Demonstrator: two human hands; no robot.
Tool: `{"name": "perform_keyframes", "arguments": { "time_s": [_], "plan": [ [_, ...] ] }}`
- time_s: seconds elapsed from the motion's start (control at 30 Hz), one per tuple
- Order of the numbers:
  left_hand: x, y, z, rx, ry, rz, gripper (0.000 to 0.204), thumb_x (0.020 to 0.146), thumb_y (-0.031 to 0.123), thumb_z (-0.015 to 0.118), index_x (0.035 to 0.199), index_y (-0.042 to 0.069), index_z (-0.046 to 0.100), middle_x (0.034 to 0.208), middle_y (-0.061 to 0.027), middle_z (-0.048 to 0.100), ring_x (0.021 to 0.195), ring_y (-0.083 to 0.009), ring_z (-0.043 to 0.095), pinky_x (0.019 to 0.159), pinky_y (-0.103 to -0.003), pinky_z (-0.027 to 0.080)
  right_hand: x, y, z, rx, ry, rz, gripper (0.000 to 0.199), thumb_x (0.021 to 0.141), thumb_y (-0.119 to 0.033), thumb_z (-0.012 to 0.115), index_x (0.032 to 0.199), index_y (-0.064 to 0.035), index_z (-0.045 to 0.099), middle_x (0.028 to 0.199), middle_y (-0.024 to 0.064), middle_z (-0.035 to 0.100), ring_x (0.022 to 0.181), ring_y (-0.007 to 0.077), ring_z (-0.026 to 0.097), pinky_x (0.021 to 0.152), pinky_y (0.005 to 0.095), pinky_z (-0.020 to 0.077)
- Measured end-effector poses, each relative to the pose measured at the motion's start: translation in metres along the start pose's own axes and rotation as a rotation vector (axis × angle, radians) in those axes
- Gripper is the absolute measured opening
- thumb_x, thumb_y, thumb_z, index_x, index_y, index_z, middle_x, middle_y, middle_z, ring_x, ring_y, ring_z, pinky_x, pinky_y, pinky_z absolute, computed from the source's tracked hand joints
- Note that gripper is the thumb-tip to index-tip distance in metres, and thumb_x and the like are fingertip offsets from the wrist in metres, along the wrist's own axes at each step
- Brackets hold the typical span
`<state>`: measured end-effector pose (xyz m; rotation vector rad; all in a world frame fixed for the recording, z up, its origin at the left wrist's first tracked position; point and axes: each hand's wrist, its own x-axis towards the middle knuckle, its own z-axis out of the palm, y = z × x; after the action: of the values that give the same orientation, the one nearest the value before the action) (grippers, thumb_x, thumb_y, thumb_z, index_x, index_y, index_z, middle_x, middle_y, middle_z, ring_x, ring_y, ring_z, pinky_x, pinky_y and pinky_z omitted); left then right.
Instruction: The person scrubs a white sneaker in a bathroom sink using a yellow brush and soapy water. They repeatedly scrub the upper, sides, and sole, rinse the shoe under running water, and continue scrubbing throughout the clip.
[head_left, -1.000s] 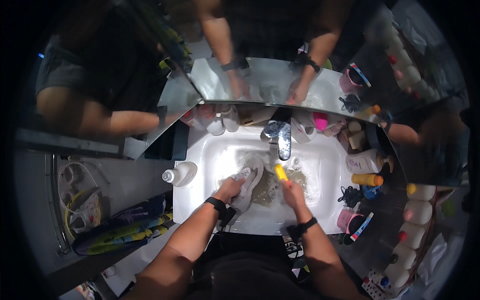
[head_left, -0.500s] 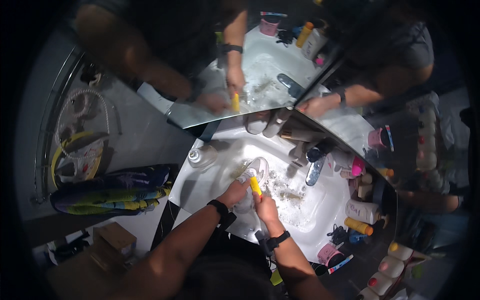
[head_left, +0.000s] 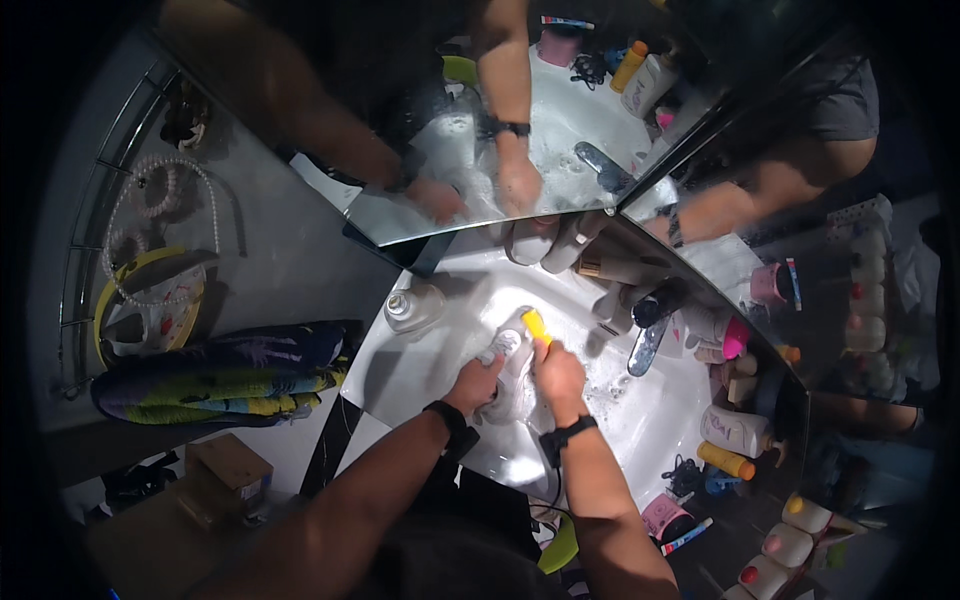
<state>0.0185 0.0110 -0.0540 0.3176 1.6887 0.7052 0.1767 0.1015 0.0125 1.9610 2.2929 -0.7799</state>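
Note:
A pale, light-coloured shoe (head_left: 516,378) lies over the left side of a white washbasin (head_left: 648,428). My left hand (head_left: 474,384) grips the shoe at its left side, fingers closed on it. My right hand (head_left: 560,374) is closed around a yellow-handled brush (head_left: 535,325), just right of the shoe. The brush's yellow end points up and left; its bristles cannot be made out. Suds and murky water (head_left: 606,380) show in the basin to the right of my right hand.
A tap (head_left: 646,345) reaches over the basin's right side. A clear bottle (head_left: 414,308) stands on the left rim. Several toiletries, a yellow tube (head_left: 726,461) and a pink container (head_left: 664,514) line the right. A dark patterned towel (head_left: 220,385) hangs left; mirrors (head_left: 400,150) rise behind.
My right hand and the brush have moved up and right, from on the shoe to beside it. The shoe has turned in my left hand. The view has shifted slightly.

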Motion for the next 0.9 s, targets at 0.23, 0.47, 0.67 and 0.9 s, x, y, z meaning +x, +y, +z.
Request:
{"name": "perform_keyframes", "arguments": {
  "time_s": [0.23,0.47,0.67,0.9],
  "plan": [
    [-0.001,0.004,-0.003,0.168,0.089,0.042,0.065,0.106,0.052,0.057,0.115,-0.011,0.071,0.106,-0.0337,0.074,0.108,-0.0486,0.071,0.093,-0.048,0.055,-0.020,-0.002,0.008,0.143,-0.307,-0.039,0.054,0.107,-0.050,0.051,0.104,-0.0025,0.075,0.101,0.0269,0.075,0.098,0.0479,0.072,0.086,0.0574,0.0572],
    [-0.029,0.028,-0.004,0.325,0.040,0.208,0.062,0.109,0.049,0.053,0.116,-0.010,0.071,0.101,-0.0350,0.073,0.105,-0.0504,0.070,0.093,-0.051,0.055,0.028,-0.005,0.010,-0.017,-0.090,0.003,0.056,0.108,-0.054,0.047,0.108,-0.0051,0.075,0.096,0.0235,0.077,0.096,0.0435,0.075,0.084,0.0555,0.0590],
    [-0.029,0.026,-0.002,0.314,0.195,0.324,0.063,0.109,0.048,0.051,0.106,-0.010,0.072,0.100,-0.0357,0.072,0.103,-0.0516,0.070,0.093,-0.054,0.055,-0.052,0.011,0.005,0.111,-0.379,0.027,0.055,0.106,-0.054,0.053,0.104,-0.0045,0.078,0.095,0.0267,0.076,0.096,0.0490,0.072,0.086,0.0573,0.0566],
    [-0.031,0.035,0.002,0.415,0.028,0.146,0.065,0.109,0.050,0.051,0.103,-0.011,0.072,0.098,-0.0354,0.072,0.100,-0.0537,0.070,0.088,-0.054,0.057,0.054,0.002,0.010,0.003,-0.119,0.011,0.058,0.109,-0.055,0.047,0.107,-0.0042,0.075,0.099,0.0236,0.077,0.096,0.0436,0.074,0.084,0.0541,0.0589]
  ]
}}
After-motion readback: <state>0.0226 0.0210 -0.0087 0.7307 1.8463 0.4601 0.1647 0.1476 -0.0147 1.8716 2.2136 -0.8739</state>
